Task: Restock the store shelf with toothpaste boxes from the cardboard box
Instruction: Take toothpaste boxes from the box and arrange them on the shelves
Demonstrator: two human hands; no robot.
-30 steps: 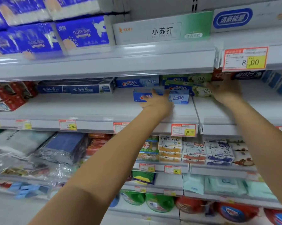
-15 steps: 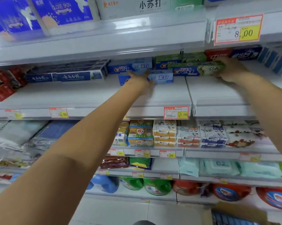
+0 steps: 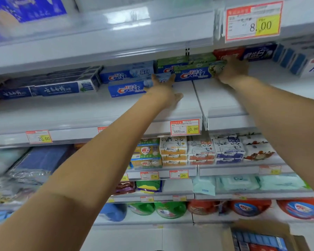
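Reaching up to the toothpaste shelf (image 3: 179, 109), the left hand (image 3: 162, 86) lies flat, fingers spread, on the right end of a blue Crest box (image 3: 127, 89), while the right hand (image 3: 232, 69) closes on the right end of a green-topped Crest box (image 3: 194, 74) stacked further back. Both boxes lie with long axes parallel to the shelf edge, ahead of and above the hands. Bare shelf remains in front; the cardboard box (image 3: 261, 232) sits below right.
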